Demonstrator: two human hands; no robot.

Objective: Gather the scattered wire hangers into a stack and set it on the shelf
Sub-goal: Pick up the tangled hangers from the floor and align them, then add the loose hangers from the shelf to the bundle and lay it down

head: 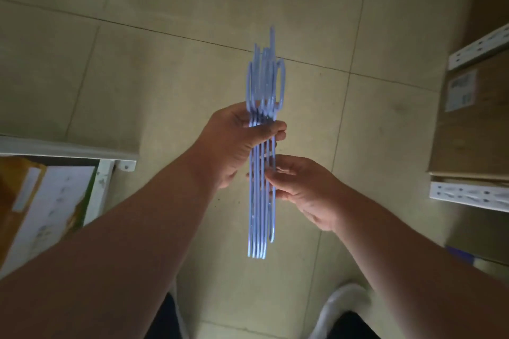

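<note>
A bundle of pale blue wire hangers point(261, 173) is held edge-on above the tiled floor point(165, 63), hooks pointing away. The left hand point(239, 140) is clenched around the bundle just below the hooks, while the right hand point(300, 187) is curled loosely against its lower side. Shelving point(479, 47) with cardboard boxes point(473, 129) is seen at right.

A floor point(165, 63) of large pale beige tiles with thin dark grout lines fills the view. On the right, a white slotted-metal shelf point(468, 194) carries a brown cardboard box point(473, 129) with a white label facing up. On the left, a second white shelf point(68, 150) has printed boxes point(41, 206) under its edge. A white shoe point(344, 303) stands on the tiles at the bottom.
</note>
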